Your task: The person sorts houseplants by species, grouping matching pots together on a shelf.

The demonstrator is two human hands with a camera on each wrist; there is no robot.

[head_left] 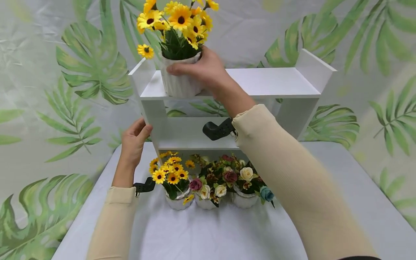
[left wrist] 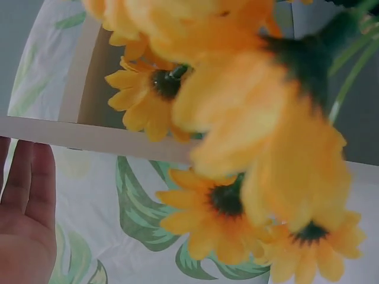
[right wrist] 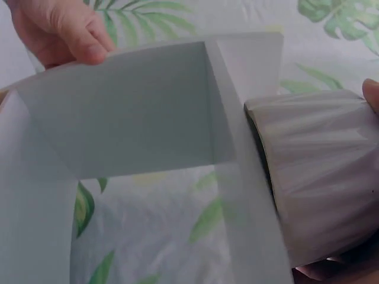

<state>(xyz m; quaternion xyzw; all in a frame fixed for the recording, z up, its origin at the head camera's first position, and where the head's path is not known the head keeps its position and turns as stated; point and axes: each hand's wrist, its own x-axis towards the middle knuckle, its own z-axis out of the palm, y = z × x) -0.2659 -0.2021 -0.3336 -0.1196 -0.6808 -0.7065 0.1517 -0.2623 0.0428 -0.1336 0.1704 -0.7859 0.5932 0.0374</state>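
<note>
My right hand [head_left: 208, 72] grips a white ribbed flowerpot [head_left: 182, 81] of yellow daisy-like flowers [head_left: 180, 18], thumb across its front. That pot is upright at the left part of the white shelf unit's [head_left: 266, 81] top board; in the right wrist view the pot's base [right wrist: 266, 177] lies close along the board, and whether it bears on it I cannot tell. At the unit's left side panel, my left hand [head_left: 133, 139] touches the outer face with straight fingers [left wrist: 41, 177], its thumb by the front edge.
Below, at the unit's foot, stand another pot of yellow flowers [head_left: 177, 200] and two pots of mixed roses, one in the middle [head_left: 205, 203] and one at right [head_left: 244, 198]. They stand on a white-covered table [head_left: 214, 234]. A leaf-print cloth [head_left: 97, 61] hangs behind.
</note>
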